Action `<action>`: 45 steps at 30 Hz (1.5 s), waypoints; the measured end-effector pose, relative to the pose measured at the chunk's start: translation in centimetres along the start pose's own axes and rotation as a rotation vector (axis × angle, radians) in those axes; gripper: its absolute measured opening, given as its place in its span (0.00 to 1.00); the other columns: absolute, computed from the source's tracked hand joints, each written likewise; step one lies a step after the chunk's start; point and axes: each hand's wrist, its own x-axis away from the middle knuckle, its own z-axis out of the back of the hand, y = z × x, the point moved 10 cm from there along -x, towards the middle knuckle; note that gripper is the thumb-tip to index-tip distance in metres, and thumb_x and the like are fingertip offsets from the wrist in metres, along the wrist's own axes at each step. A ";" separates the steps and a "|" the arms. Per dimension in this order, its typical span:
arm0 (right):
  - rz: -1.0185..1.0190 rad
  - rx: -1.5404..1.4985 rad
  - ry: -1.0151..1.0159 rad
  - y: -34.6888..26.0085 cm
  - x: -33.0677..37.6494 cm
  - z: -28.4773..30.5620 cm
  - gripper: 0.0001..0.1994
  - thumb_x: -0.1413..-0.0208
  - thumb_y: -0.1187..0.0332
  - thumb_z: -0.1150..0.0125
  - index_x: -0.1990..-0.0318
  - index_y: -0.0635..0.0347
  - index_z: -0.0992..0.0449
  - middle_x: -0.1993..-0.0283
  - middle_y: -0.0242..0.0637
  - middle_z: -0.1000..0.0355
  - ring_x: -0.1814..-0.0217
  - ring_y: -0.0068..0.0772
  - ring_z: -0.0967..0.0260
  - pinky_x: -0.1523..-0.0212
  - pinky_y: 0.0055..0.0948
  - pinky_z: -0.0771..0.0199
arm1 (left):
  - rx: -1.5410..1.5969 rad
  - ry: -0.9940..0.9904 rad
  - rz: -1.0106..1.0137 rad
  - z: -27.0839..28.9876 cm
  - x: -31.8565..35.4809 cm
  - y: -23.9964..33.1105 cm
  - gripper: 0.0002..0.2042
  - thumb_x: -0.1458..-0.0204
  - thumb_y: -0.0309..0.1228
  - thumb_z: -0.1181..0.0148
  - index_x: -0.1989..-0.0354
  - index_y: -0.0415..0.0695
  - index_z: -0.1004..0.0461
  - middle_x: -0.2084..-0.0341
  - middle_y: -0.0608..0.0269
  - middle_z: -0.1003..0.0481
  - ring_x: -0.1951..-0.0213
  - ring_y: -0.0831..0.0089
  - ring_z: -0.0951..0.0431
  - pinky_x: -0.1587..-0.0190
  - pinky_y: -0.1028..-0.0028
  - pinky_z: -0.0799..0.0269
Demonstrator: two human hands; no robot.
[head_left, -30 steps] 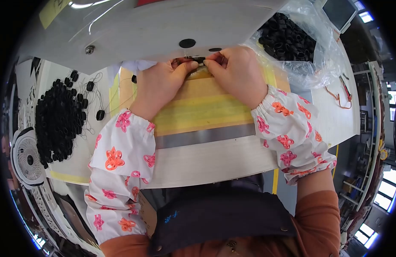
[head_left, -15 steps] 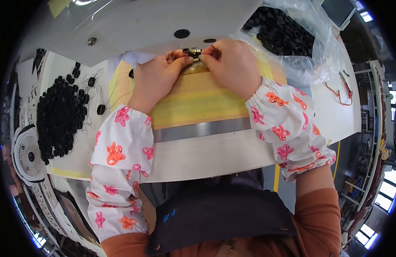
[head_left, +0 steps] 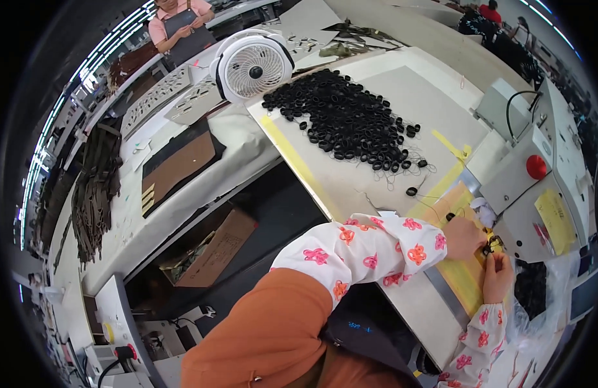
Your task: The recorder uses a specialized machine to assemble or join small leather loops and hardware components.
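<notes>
Fingertips of both hands are pinching a small dark ring piece [head_left: 492,246] between them, the left hand [head_left: 464,237] above it and the right hand [head_left: 498,277] below, over the yellow pad [head_left: 457,271] at the table's near edge, just beside the grey machine [head_left: 538,194]. Open table surface [head_left: 351,181] is lying between the hands and the pile of black rings [head_left: 347,123]. Compared with a moment earlier, the view is swinging left, now taking in the white fan [head_left: 252,63] and a cardboard box [head_left: 211,249].

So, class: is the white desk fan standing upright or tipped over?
Upright. The white fan stands on the table's far end with its round grille facing the camera, just beyond the pile of black rings. Whether it is running, cannot tell.
</notes>
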 end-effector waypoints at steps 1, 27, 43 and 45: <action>-0.028 -0.025 -0.015 0.0 -0.1 -0.3 0.06 0.51 0.73 0.45 0.73 0.68 0.30 0.79 0.31 0.33 0.78 0.18 0.38 0.76 0.19 0.37 | -0.012 0.016 0.013 0.0 0.8 0.0 0.04 0.59 0.31 0.49 0.77 0.48 0.28 0.84 0.58 0.29 0.76 0.58 0.28 0.75 0.63 0.35; -0.393 -0.529 -0.374 0.4 2.0 -2.2 0.06 0.52 0.77 0.47 0.66 0.65 0.35 0.75 0.30 0.35 0.79 0.17 0.39 0.78 0.15 0.39 | 0.300 0.022 -0.097 0.9 1.0 0.8 0.08 0.57 0.40 0.47 0.74 0.51 0.25 0.84 0.61 0.28 0.79 0.61 0.28 0.74 0.65 0.34; -0.030 -0.140 0.031 -1.2 0.2 0.3 0.05 0.60 0.76 0.40 0.75 0.65 0.30 0.78 0.37 0.33 0.78 0.32 0.34 0.76 0.27 0.35 | 0.201 -0.088 0.088 -0.2 -0.8 -0.8 0.09 0.59 0.37 0.42 0.72 0.48 0.25 0.85 0.62 0.27 0.80 0.67 0.27 0.77 0.71 0.34; 0.052 -0.122 0.067 -1.3 0.3 0.3 0.05 0.61 0.76 0.41 0.75 0.65 0.29 0.77 0.42 0.32 0.75 0.41 0.34 0.74 0.31 0.34 | 0.202 -0.106 0.122 -0.7 -1.0 -1.0 0.08 0.59 0.37 0.42 0.72 0.47 0.25 0.85 0.62 0.27 0.80 0.68 0.27 0.77 0.71 0.34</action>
